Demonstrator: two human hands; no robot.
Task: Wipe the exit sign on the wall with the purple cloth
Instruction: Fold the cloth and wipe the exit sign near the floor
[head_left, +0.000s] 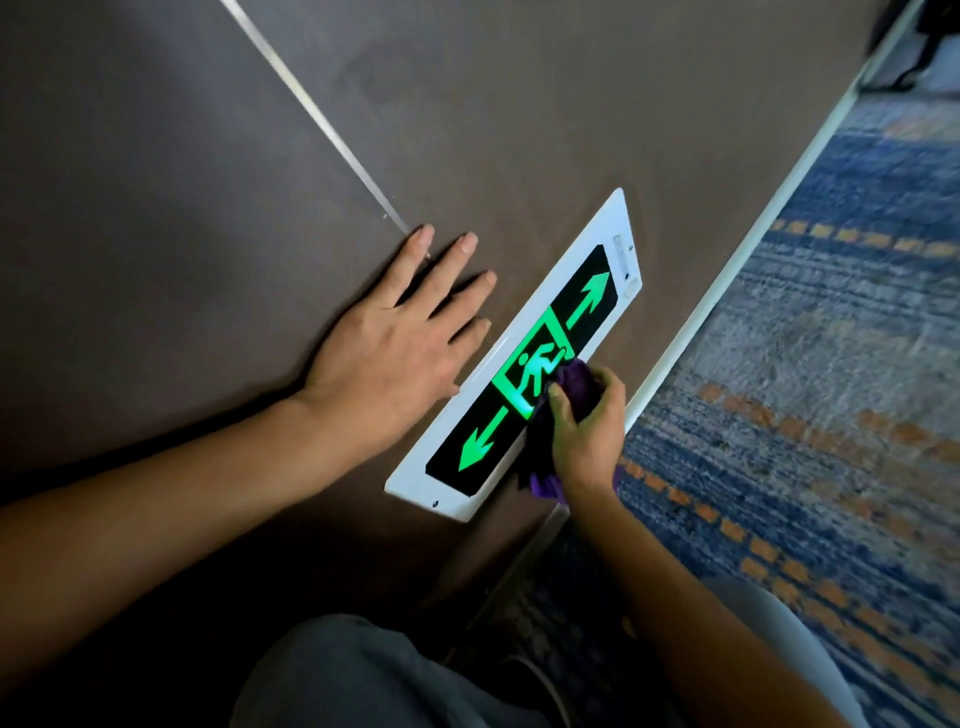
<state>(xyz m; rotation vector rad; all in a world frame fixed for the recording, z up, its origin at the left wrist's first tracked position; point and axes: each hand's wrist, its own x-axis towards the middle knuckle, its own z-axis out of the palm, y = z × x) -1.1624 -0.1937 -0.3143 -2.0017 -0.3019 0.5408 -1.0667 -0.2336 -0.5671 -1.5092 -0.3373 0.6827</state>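
The exit sign is a long white-framed black panel low on the brown wall, with a lit green running figure in the middle and a green arrow at each end. My right hand is closed on the bunched purple cloth and presses it against the sign just right of the running figure. A tail of the cloth hangs out below my wrist. My left hand lies flat on the wall beside the sign's upper long edge, fingers spread, holding nothing.
A thin metal strip runs across the brown wall above my left hand. A white skirting separates the wall from blue carpet with orange dashes. My grey-trousered knees are at the bottom.
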